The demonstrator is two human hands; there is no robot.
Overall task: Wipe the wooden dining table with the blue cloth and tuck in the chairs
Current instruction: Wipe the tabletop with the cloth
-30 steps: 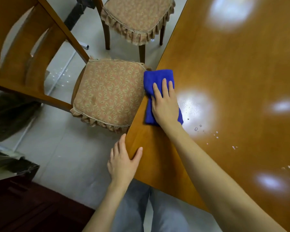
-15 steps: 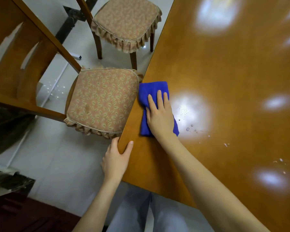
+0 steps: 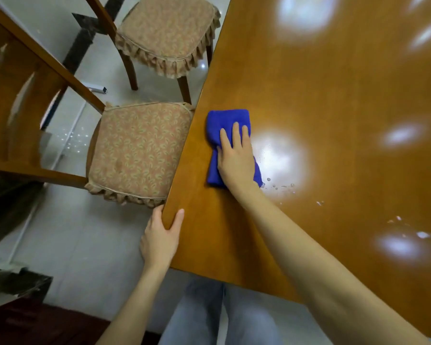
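On top of the wooden table [image 3: 334, 100], close to its left edge, lies the blue cloth [image 3: 228, 120]. It is folded into a long shape and lies flat on the wood, not far from the near corner. The right hand [image 3: 237, 160] rests on the lower half of the cloth. Its fingers [image 3: 235, 133] are straight and close together. They press the cloth down and do not curl around it. The top end of the cloth sticks out past the fingertips.

Just to the right of the cloth there are small water drops [image 3: 281, 186] on the wood. Bright spots of light shine on the table top.

The left hand [image 3: 159, 240] holds the near corner of the table. Its thumb [image 3: 179, 215] lies on top of the wood and the other fingers go down the side edge, so the corner sits between them. The fingers may curl under the edge, but that part is hidden.

Two chairs stand by the left side of the table. The near chair [image 3: 137, 155] has a flowery cushion with a frill, and its seat reaches the table edge. The far chair [image 3: 167, 33] has the same kind of cushion and stands close to the edge too.

Blue jeans [image 3: 209, 314] show below the table's near end, over a pale floor [image 3: 85, 245].
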